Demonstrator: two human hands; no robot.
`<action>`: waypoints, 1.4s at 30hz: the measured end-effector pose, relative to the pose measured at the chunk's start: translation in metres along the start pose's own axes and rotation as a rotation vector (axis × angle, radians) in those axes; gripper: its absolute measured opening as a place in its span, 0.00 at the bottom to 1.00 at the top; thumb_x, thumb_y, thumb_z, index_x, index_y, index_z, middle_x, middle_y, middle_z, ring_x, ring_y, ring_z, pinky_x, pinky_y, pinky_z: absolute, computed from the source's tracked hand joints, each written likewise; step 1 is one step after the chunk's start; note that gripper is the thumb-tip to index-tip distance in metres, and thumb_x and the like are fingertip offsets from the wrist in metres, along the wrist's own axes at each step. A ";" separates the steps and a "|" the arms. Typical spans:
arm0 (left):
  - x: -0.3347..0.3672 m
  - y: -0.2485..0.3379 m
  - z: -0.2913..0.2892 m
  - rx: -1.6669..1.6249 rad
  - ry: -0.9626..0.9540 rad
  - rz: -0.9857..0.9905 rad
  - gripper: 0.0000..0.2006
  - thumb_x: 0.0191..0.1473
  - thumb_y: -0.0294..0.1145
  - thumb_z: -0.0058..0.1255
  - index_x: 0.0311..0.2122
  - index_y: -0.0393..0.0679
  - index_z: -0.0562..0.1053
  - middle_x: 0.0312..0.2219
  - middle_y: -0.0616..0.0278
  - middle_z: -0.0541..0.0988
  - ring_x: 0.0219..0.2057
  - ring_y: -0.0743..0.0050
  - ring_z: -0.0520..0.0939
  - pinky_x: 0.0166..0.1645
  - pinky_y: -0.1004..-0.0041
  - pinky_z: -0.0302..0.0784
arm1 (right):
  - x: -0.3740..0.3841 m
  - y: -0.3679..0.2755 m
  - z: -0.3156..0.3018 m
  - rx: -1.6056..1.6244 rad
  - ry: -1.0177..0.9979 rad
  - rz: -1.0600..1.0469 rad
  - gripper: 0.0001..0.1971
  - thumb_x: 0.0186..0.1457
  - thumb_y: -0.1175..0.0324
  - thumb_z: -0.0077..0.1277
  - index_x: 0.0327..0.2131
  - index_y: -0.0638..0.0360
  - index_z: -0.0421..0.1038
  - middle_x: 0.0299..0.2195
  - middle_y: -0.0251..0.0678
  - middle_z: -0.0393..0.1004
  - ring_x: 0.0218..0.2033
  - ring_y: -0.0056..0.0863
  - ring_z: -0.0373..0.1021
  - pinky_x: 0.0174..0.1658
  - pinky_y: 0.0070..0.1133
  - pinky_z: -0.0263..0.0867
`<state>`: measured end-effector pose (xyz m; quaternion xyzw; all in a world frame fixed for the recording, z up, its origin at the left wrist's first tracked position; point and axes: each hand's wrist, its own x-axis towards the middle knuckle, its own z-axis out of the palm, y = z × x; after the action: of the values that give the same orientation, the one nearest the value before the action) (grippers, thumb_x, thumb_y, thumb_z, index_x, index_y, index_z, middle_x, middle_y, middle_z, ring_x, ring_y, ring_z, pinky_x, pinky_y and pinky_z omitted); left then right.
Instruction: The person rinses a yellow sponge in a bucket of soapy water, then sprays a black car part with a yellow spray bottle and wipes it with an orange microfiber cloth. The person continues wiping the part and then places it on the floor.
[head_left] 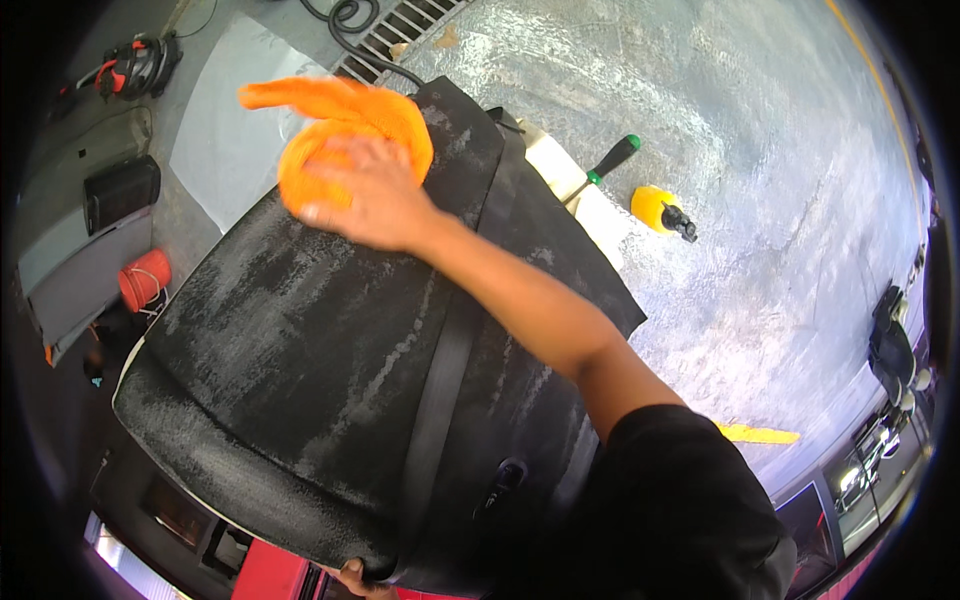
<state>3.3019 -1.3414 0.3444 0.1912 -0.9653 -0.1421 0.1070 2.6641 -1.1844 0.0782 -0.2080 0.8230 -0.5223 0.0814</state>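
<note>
A large black car seat section (pixel 310 340), smeared with whitish residue, fills the middle of the view. A dark strap (pixel 440 390) runs along it. On its far left part lies a bunched orange cloth (pixel 335 105). My right hand (pixel 365 190), slightly blurred, presses on this cloth, its fingers over the fabric. My left hand (pixel 360 580) is at the near edge of the seat section, thumb on the edge; its other fingers are mostly hidden beneath. A buckle-like fitting (pixel 505 478) sits on the seat section near my right sleeve.
Beyond the seat section, a black-handled tool with green ends (pixel 615 158) and a yellow bottle with a black nozzle (pixel 660 210) are at the right. A dark hose (pixel 350 25) lies by a floor grate (pixel 405 35). At left are a red bucket (pixel 140 285) and a red-black machine (pixel 125 70).
</note>
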 end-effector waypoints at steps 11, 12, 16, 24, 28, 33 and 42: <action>0.101 0.112 0.035 -0.520 0.020 -0.595 0.35 0.47 0.38 0.48 0.62 0.39 0.63 0.52 0.50 0.74 0.52 0.52 0.77 0.56 0.56 0.76 | 0.006 -0.077 0.019 -0.049 0.206 -0.232 0.15 0.59 0.60 0.50 0.39 0.62 0.77 0.39 0.54 0.75 0.45 0.52 0.72 0.48 0.45 0.67; 0.116 0.124 0.042 -0.654 0.029 -0.692 0.36 0.47 0.37 0.48 0.63 0.39 0.62 0.53 0.50 0.74 0.52 0.52 0.77 0.56 0.57 0.75 | -0.010 -0.141 0.022 0.162 0.092 -0.268 0.13 0.53 0.63 0.53 0.41 0.56 0.78 0.37 0.49 0.74 0.44 0.51 0.71 0.47 0.43 0.66; 0.175 0.194 0.057 -0.915 0.107 -0.897 0.38 0.46 0.36 0.48 0.66 0.39 0.59 0.55 0.51 0.71 0.52 0.53 0.76 0.57 0.59 0.74 | -0.029 -0.202 0.001 0.314 0.124 -0.417 0.15 0.46 0.63 0.58 0.40 0.47 0.78 0.37 0.43 0.72 0.42 0.43 0.71 0.43 0.37 0.67; 0.192 0.186 0.065 -0.349 0.006 -0.633 0.54 0.40 0.50 0.58 0.70 0.34 0.50 0.65 0.52 0.59 0.65 0.59 0.60 0.69 0.63 0.49 | 0.008 0.045 -0.016 -0.228 0.034 0.241 0.23 0.62 0.53 0.47 0.51 0.60 0.74 0.47 0.48 0.74 0.50 0.50 0.70 0.47 0.47 0.66; 0.198 0.196 0.073 -0.644 0.071 -0.781 0.52 0.39 0.47 0.58 0.70 0.35 0.52 0.64 0.54 0.60 0.66 0.58 0.60 0.70 0.62 0.49 | -0.082 -0.149 -0.004 -0.016 -0.012 -0.077 0.22 0.58 0.54 0.55 0.50 0.57 0.77 0.53 0.45 0.71 0.54 0.48 0.66 0.60 0.41 0.60; 0.221 0.212 0.075 -0.660 0.096 -0.687 0.53 0.37 0.39 0.57 0.71 0.36 0.51 0.64 0.53 0.61 0.66 0.59 0.61 0.70 0.64 0.50 | -0.146 -0.189 -0.064 0.553 -0.267 0.025 0.22 0.62 0.58 0.54 0.54 0.64 0.71 0.46 0.44 0.75 0.48 0.39 0.72 0.54 0.31 0.67; 0.187 0.192 0.058 -0.530 0.013 -0.362 0.39 0.65 0.41 0.43 0.73 0.36 0.42 0.71 0.43 0.48 0.70 0.51 0.55 0.72 0.62 0.48 | -0.304 -0.177 -0.183 0.974 -0.192 0.646 0.24 0.66 0.55 0.52 0.56 0.65 0.70 0.44 0.33 0.76 0.44 0.19 0.72 0.49 0.20 0.69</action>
<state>3.0531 -1.2321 0.3788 0.3263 -0.8443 -0.4039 0.1322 2.9189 -0.9681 0.2914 0.0681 0.4988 -0.7675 0.3968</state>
